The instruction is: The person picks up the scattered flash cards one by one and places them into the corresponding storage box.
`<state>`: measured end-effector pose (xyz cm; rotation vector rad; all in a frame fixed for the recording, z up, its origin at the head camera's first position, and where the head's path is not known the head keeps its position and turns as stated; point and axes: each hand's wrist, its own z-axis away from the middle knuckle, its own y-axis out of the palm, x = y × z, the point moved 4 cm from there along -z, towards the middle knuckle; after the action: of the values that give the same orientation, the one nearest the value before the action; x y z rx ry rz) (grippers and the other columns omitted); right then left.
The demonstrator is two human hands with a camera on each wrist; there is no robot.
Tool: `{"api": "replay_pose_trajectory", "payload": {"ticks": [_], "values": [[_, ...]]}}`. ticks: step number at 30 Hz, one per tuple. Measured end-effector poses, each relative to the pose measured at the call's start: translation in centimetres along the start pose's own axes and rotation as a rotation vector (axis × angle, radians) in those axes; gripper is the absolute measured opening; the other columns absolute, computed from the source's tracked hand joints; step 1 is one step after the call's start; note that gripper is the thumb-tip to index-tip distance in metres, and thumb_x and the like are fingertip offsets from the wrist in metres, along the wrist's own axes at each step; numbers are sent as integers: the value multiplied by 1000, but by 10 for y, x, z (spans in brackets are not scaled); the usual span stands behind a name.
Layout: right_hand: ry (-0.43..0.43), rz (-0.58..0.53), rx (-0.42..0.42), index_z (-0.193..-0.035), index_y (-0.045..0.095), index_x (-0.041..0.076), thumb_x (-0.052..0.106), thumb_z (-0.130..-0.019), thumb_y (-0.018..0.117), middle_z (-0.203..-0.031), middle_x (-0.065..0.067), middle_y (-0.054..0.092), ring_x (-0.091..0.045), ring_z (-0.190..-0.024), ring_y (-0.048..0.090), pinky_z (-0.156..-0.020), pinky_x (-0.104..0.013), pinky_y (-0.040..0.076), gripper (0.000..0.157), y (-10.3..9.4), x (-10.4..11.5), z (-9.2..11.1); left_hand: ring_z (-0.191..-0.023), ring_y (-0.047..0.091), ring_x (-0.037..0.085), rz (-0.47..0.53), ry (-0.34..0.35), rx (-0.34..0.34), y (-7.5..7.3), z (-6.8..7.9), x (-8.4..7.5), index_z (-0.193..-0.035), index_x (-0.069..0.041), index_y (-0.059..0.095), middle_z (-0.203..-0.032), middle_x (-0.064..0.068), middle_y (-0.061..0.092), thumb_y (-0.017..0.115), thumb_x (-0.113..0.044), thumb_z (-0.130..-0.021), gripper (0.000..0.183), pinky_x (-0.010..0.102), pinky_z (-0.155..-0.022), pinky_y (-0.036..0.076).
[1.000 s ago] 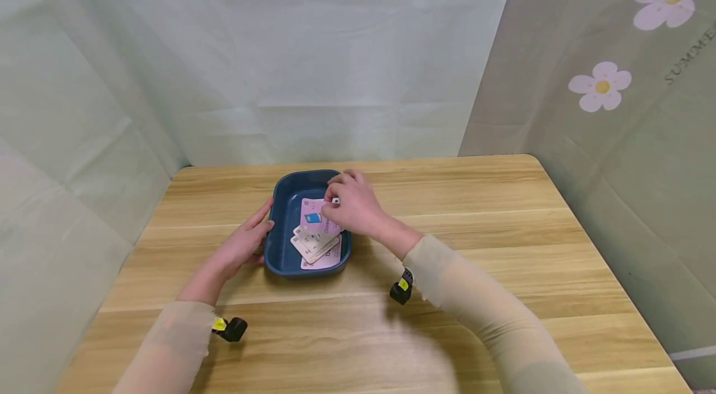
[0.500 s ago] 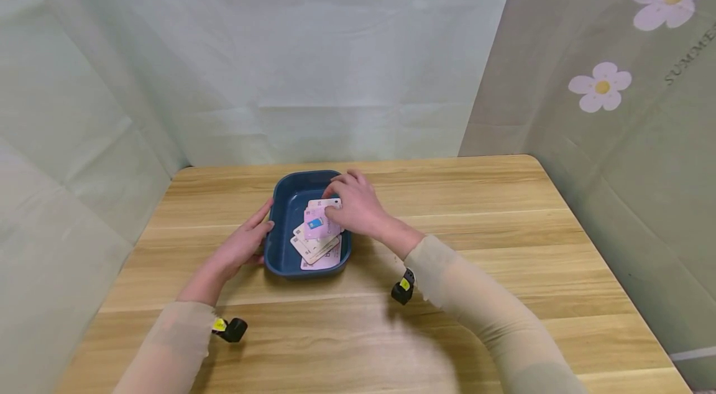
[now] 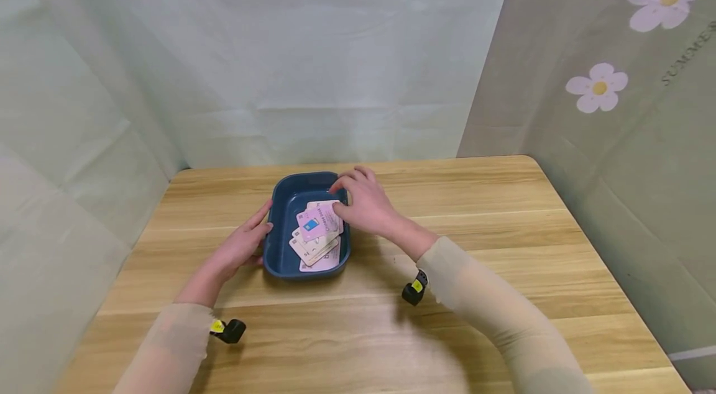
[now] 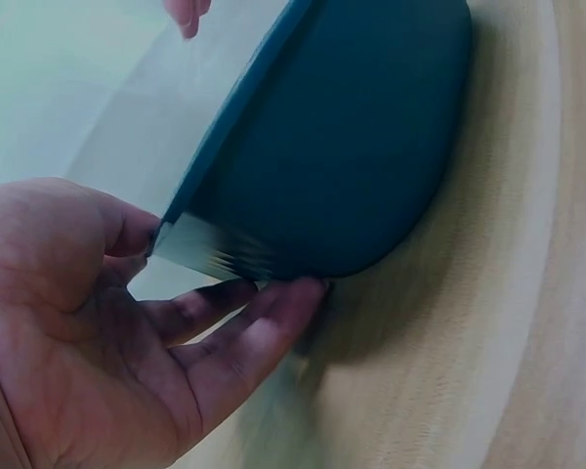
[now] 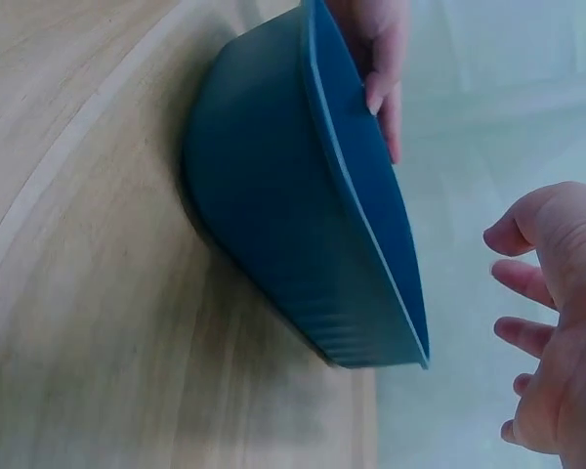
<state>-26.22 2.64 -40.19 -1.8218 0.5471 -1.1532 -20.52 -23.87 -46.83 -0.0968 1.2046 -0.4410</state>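
Note:
In the head view a dark blue rectangular tray (image 3: 281, 260) stands on the wooden table. Several white and pink cards lie overlapped inside it, and a pink card (image 3: 311, 226) with a blue picture is on top. My left hand (image 3: 242, 247) grips the tray's left side; the left wrist view shows the thumb at the rim and fingertips against the outer wall. Over the tray's right rim hovers my right hand (image 3: 366, 201). In the right wrist view its fingers (image 5: 521, 280) are spread apart from the thumb and hold nothing.
The wooden table (image 3: 531, 257) reaches around the tray on every side. Pale cloth (image 3: 335, 58) hangs behind and at both sides, with flowers printed on the right part. A small black camera is strapped to each wrist.
My right hand has let go of the pink card, which now lies lower on the pile, and has drawn slightly to the right. The left hand stays on the tray.

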Motion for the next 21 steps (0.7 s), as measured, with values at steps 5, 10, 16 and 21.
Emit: {"api": "replay_pose_trajectory", "payload": {"ticks": [5,10,16,21], "values": [[-9,-50,-31,-123,69,19,27,-93,69,-146,-1,54,-30,-149,23,-119,-51,22,31,-15,-10,9,-121,55,39,5,-3,2,-2,2,0,-165,-35,2,-160,31,28,37,-27,-111,65,40,-79,55],[-38,-73,-77,-137,63,16,28,-93,69,-146,-1,54,-32,-147,26,-117,-53,25,47,-33,-27,23,-127,53,43,21,28,-23,-6,7,-4,-165,-31,-1,-157,33,32,38,-32,-111,67,40,-84,55],[-20,-102,-129,-149,52,17,33,-97,67,-151,-3,50,-30,-148,25,-114,-57,29,57,-61,-57,50,-137,41,53,-66,120,-77,-17,21,-12,-165,-25,-5,-161,37,18,36,-42,-111,70,59,-102,45],[10,-66,-171,-153,47,13,37,-99,67,-153,-9,47,-35,-149,24,-114,-62,25,62,-80,-91,78,-140,31,57,-277,206,-133,-33,34,-18,-164,-19,-8,-160,38,16,32,-45,-111,71,68,-110,28]]}}
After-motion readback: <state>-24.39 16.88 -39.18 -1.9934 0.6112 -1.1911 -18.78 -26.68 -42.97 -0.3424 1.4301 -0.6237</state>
